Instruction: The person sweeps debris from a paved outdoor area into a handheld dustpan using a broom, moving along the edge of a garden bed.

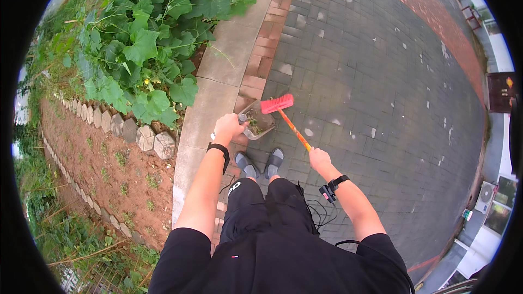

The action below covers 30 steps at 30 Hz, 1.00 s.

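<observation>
My left hand [229, 127] is closed around the grey upright handle [242, 119] of a dustpan. The dustpan's pan [267, 121] lies low over the paving by the brick edging, with green leaves and dry plant bits [254, 125] inside. In my right hand [320, 159] is the orange patterned stick [295, 130] of a broom. Its red bristled head [277, 103] is at the pan's far right edge; whether it touches the pan or the ground I cannot tell.
Dark paving [347, 90] spreads to the right, with pale spots. At left run a concrete curb [222, 65], a broad-leaved vine [141, 45] and a soil bed [110, 163] edged with paver blocks [146, 138]. My sandalled feet [273, 163] stand just below the dustpan.
</observation>
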Motion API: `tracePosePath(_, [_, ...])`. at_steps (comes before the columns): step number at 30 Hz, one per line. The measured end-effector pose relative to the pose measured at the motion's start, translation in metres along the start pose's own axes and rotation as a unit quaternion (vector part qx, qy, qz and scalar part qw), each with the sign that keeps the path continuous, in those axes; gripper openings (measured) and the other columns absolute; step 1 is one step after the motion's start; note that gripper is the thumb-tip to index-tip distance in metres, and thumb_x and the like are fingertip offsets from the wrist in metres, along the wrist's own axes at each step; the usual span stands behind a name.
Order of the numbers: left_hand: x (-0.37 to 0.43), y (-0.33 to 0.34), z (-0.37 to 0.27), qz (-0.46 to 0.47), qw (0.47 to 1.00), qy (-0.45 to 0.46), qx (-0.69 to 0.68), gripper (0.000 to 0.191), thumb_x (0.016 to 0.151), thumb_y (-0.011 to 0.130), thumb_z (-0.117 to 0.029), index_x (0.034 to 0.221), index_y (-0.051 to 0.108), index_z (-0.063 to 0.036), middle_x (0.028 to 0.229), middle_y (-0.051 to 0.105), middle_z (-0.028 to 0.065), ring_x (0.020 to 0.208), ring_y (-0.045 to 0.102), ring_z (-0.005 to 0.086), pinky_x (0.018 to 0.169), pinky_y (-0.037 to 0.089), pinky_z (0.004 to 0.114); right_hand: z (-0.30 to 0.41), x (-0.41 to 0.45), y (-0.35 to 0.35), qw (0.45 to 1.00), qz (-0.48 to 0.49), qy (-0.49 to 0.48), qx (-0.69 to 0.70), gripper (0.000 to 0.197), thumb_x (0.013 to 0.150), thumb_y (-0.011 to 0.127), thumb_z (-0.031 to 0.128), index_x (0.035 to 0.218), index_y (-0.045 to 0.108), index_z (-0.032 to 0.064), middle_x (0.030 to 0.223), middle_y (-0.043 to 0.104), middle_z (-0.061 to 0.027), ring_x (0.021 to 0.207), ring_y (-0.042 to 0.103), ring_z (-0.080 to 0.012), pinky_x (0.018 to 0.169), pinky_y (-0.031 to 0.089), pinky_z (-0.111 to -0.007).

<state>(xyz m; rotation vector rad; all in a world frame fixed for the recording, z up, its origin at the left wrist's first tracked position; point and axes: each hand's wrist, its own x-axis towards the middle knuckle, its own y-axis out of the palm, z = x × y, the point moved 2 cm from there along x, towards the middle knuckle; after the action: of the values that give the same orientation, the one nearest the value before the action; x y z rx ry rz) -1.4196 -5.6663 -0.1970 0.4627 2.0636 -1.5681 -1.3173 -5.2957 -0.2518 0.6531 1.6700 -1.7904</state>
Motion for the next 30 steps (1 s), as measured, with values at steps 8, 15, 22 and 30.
tracePosePath(8, [0.006,0.006,0.008,-0.031,0.999,0.023,-0.002,0.048,0.083,0.071,-0.053,0.094,0.075,-0.0062,0.094,0.074,0.0162,0.092,0.072,0.0348,0.081,0.057,0.045,-0.015,-0.042,-0.019,0.997,0.062,0.045,0.034,0.033,0.092,0.056,0.016,0.123,0.059,0.0030,0.109,0.068,-0.0280,0.099,0.068,-0.0436,0.087,0.056,-0.052])
tracePosePath(15, [0.011,0.012,0.004,-0.019,0.999,0.035,-0.001,0.051,0.084,0.067,-0.057,0.093,0.075,-0.0069,0.095,0.074,0.0172,0.093,0.071,0.0362,0.082,0.056,0.047,0.016,-0.015,-0.007,0.996,-0.001,0.081,0.028,0.047,0.095,0.052,0.013,0.139,0.048,-0.0018,0.108,0.068,-0.0251,0.099,0.070,-0.0389,0.085,0.057,-0.048])
tracePosePath(22, [0.005,0.017,0.007,-0.021,0.999,0.024,-0.002,0.050,0.084,0.068,-0.056,0.094,0.075,-0.0072,0.093,0.074,0.0164,0.091,0.071,0.0356,0.081,0.057,0.047,0.046,0.015,0.010,0.995,-0.019,0.082,0.046,0.052,0.095,0.052,0.013,0.144,0.043,-0.0025,0.104,0.070,-0.0252,0.097,0.071,-0.0394,0.083,0.058,-0.048])
tracePosePath(30, [0.000,0.013,-0.012,-0.015,0.999,0.046,-0.010,0.046,0.084,0.070,-0.050,0.091,0.075,-0.0054,0.093,0.074,0.0163,0.090,0.072,0.0339,0.080,0.058,0.045,0.035,-0.004,0.026,0.984,0.084,0.093,0.128,0.035,0.092,0.054,0.016,0.118,0.064,-0.0051,0.096,0.071,-0.0288,0.090,0.072,-0.0392,0.076,0.059,-0.048])
